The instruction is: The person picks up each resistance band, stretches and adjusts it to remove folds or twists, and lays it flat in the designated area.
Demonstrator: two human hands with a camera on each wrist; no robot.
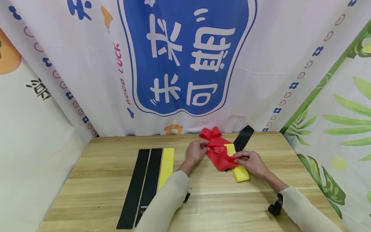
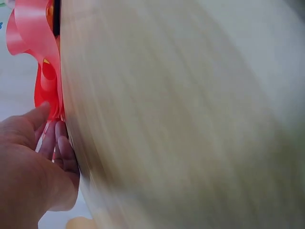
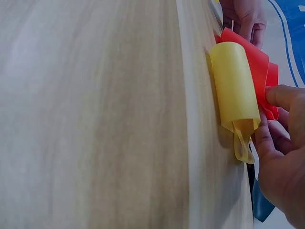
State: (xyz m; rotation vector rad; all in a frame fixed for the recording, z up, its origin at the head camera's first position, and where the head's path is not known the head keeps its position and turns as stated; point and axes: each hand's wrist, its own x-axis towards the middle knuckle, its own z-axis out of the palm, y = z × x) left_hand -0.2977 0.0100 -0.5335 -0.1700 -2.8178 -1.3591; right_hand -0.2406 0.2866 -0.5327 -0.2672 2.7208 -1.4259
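A red resistance band (image 1: 215, 156) lies folded in loops near the table's far edge. My left hand (image 1: 197, 151) pinches its left side, and in the left wrist view the thumb and fingers of the left hand (image 2: 43, 162) meet at the red band (image 2: 47, 90). With thumb and fingertips, my right hand (image 1: 252, 162) pinches its right end. A yellow band (image 1: 241, 174) passes under the red one, its near end curled into a loop, as the right wrist view shows for the yellow band (image 3: 233, 83). Beneath them a black band (image 1: 244, 137) runs diagonally to the back right.
Two flat black bands (image 1: 134, 187) and a yellow band (image 1: 168, 164) lie side by side on the left of the wooden table (image 1: 226, 206). My left sleeve covers part of them. A printed white curtain (image 1: 269, 74) hangs behind the far edge.
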